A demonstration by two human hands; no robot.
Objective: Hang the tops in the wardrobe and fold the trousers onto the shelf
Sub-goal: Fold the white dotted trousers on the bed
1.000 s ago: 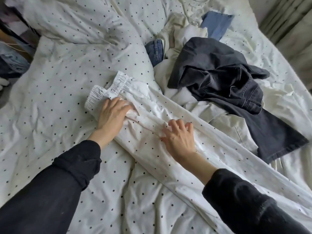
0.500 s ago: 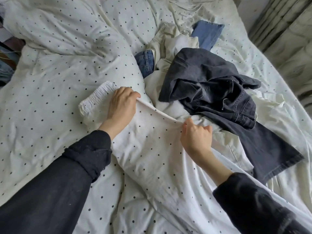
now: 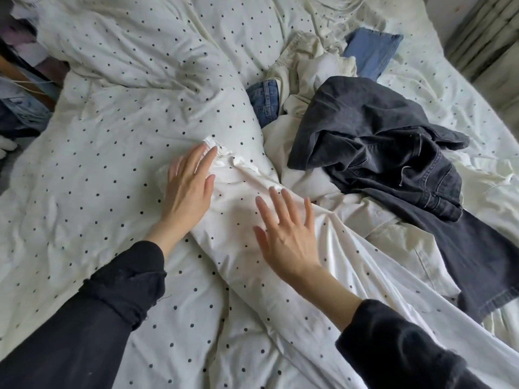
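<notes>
Smoothing the white polka-dot trousers (image 3: 280, 276) flat on the bed (image 3: 84, 178) is the step I judge myself to be in, before any fold. My left hand (image 3: 188, 189) lies with fingers straight and together, resting near the gathered elastic waistband (image 3: 217, 148). My right hand (image 3: 286, 231) is spread wide, palm down on the upper leg, gripping nothing.

To do this well I would keep the left hand as an anchor at the waist and sweep the right hand down the leg toward the hems, pushing the creases out along the cloth and not across it. The ridge of bunched fabric (image 3: 252, 172) just beyond my fingertips needs flattening first, or I expect it to get folded in.

The trousers run diagonally, waistband toward the upper middle of the bed, legs trailing to the lower right and out of view. Their print nearly matches the duvet, so the edges are hard to pick out. Dark grey jeans (image 3: 393, 153) lie crumpled just beside them on the right, atop cream garments (image 3: 407, 248), with blue jeans (image 3: 265, 101) behind.
</notes>
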